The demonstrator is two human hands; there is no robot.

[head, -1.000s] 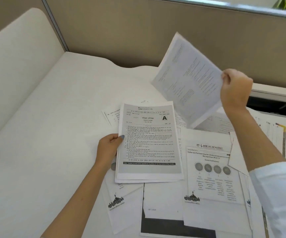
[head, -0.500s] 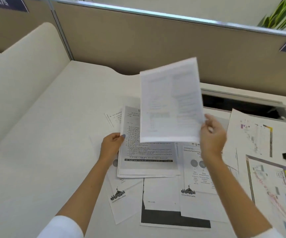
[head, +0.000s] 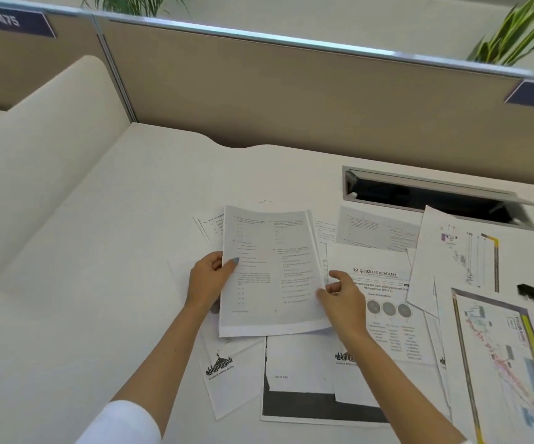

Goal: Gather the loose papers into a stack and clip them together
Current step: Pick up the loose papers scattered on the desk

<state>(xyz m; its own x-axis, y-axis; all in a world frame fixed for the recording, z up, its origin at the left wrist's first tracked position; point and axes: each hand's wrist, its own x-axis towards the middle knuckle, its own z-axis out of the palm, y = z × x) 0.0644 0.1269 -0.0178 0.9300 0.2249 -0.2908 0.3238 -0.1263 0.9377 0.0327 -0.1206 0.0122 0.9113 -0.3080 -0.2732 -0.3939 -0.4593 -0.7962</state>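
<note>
— Both hands are on the growing stack (head: pixel 272 270): the left hand (head: pixel 209 278) grips its left edge, thumb on top of the page and the other fingers hidden beneath, while the right hand (head: pixel 342 298) rests at the lower right edge with fingers loosely curled, holding nothing that I can make out

— And where does the rest lie from there?

— Almost all of it to the right. The academy sheet (head: pixel 376 280) sits just beside the stack, touching the right hand, with its long axis running away from the person like the stack's. Past it are a grey text page (head: pixel 377 229), a white sheet with coloured marks (head: pixel 451 251) tilted off square, and a colourful map-like print (head: pixel 499 354) near the right border. Nearer the person, a logo sheet (head: pixel 224 376) and a page with a black band (head: pixel 300 402) poke out from under the stack

— So the right hand goes next?

— I'd judge so; it is far nearer to the loose sheets, and the left looks better left anchoring the pile

— How does the stack look?

— A few sheets thick, top page printed in two columns of faint text. Edges are not squared: lower sheets show along the right and bottom sides. It lies flat on the white desk (head: pixel 115 251)

— The clip?

— A small black object (head: pixel 531 292) far right, well apart from both hands, may be it; too blurred to be sure
</note>
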